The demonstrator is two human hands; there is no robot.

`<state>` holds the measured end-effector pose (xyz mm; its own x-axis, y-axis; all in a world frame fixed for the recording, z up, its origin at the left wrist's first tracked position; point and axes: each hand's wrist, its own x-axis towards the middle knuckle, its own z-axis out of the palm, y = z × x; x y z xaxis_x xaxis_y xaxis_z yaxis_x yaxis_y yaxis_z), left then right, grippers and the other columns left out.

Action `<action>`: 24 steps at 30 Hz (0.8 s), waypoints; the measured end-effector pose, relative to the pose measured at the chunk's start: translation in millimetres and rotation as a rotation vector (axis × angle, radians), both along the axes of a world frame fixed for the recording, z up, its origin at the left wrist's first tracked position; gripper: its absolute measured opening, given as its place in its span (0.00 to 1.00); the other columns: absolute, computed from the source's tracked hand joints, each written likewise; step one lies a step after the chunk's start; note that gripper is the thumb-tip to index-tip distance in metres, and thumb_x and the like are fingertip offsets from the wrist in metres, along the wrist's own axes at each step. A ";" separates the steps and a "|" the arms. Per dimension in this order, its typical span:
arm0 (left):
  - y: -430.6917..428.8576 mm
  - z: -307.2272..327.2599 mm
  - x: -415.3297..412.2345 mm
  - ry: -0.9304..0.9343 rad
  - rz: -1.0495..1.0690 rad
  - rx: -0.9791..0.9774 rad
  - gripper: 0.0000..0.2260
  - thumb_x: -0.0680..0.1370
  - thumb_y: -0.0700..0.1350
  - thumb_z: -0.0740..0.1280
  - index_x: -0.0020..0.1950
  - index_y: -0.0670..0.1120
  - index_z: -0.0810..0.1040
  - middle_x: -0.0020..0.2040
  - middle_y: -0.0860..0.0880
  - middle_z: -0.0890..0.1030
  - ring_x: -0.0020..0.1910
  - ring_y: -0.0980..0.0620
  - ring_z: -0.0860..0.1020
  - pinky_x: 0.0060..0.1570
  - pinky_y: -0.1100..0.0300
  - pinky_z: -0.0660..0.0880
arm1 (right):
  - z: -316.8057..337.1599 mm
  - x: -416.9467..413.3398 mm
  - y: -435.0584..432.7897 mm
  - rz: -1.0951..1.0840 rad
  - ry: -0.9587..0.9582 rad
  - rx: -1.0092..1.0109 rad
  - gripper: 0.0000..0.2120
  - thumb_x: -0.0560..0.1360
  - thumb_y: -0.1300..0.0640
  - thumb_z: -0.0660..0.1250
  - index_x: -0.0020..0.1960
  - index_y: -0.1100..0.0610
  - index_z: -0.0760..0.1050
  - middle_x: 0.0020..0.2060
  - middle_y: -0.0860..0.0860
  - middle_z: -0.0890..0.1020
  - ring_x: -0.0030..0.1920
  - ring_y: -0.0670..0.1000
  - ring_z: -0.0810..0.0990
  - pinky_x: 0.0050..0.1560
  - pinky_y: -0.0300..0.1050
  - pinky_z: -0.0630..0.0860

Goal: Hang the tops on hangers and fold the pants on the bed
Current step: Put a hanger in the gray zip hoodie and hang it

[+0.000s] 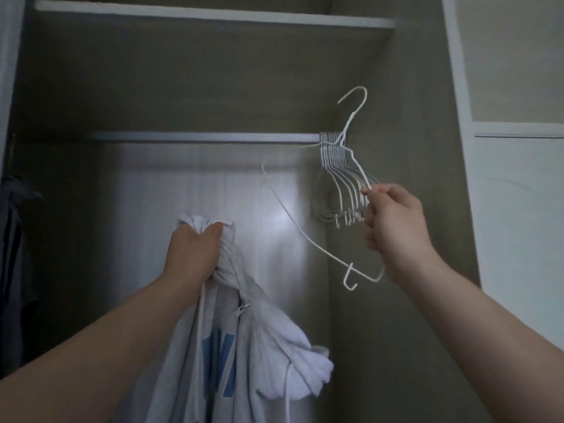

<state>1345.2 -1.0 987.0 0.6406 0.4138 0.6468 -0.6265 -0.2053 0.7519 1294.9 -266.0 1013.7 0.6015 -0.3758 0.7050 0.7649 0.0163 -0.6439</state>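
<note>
Crowding rail (207, 137) end, spare hangers (330, 155), dark garment (15, 239)

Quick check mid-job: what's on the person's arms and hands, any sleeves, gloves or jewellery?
The left forearm and right forearm are bare to the frame's edge, so no sleeves show. The left hand and right hand wear no gloves; no watch, bracelet or ring is visible.

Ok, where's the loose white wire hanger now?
Right of centre in the head view: the white wire hanger is held by the right hand, in front of the bunch of white hangers on the grey closet rail.
</note>
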 end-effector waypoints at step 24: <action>-171.7 -108.3 -256.1 0.334 0.034 0.078 0.06 0.76 0.46 0.71 0.41 0.46 0.79 0.37 0.46 0.84 0.40 0.46 0.83 0.47 0.53 0.79 | -182.4 -299.8 -213.7 0.332 0.239 -0.330 0.11 0.81 0.58 0.64 0.48 0.53 0.86 0.23 0.49 0.61 0.22 0.49 0.56 0.26 0.34 0.56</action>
